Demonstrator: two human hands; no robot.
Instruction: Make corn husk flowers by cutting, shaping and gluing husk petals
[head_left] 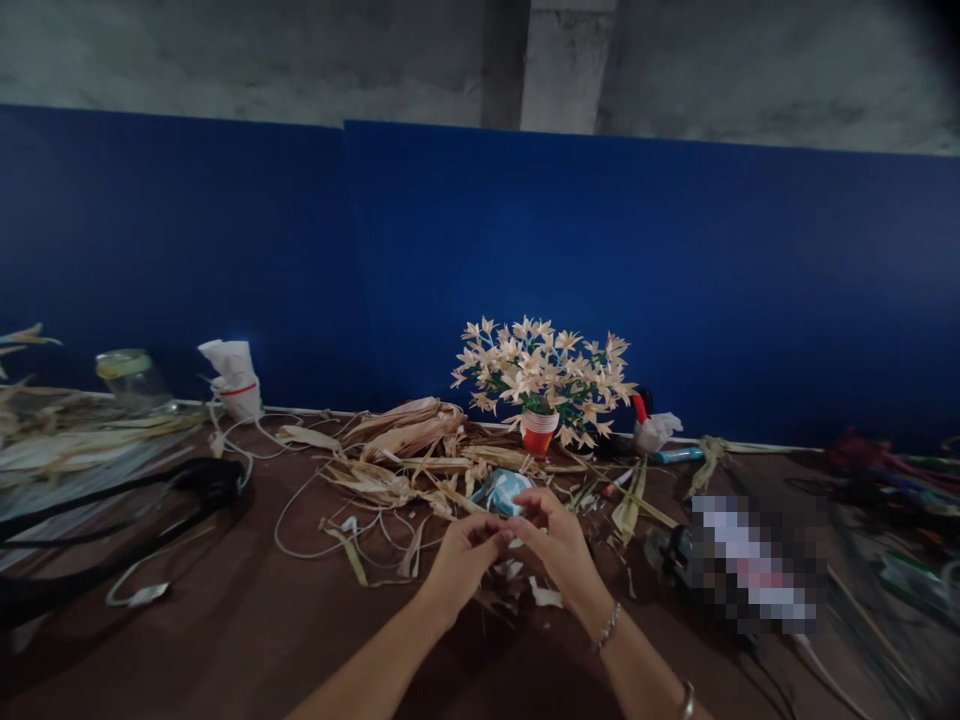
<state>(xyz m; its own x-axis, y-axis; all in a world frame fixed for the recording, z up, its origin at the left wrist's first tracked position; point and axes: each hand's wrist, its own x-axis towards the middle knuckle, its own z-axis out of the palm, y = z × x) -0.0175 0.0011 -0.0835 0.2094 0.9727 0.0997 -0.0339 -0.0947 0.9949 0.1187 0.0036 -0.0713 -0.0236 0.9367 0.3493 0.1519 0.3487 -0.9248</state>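
Note:
My left hand [463,558] and my right hand [556,540] meet above the brown table [247,630], fingers pinched together on a small pale piece [512,525] that I cannot make out. Just beyond the fingertips lies a light blue roll of tape [504,490]. Dried husk strips [405,440] are heaped behind it. A red paper cup [539,431] holds a bunch of pale husk flowers [541,368]. Pale scraps [545,596] lie under my wrists.
A blue panel [600,270] backs the table. A white cable [300,510] loops at centre left, black straps [112,500] lie at left, with a glass jar [129,378] and a white cup [238,392] behind. Tools and clutter [892,480] crowd the right side.

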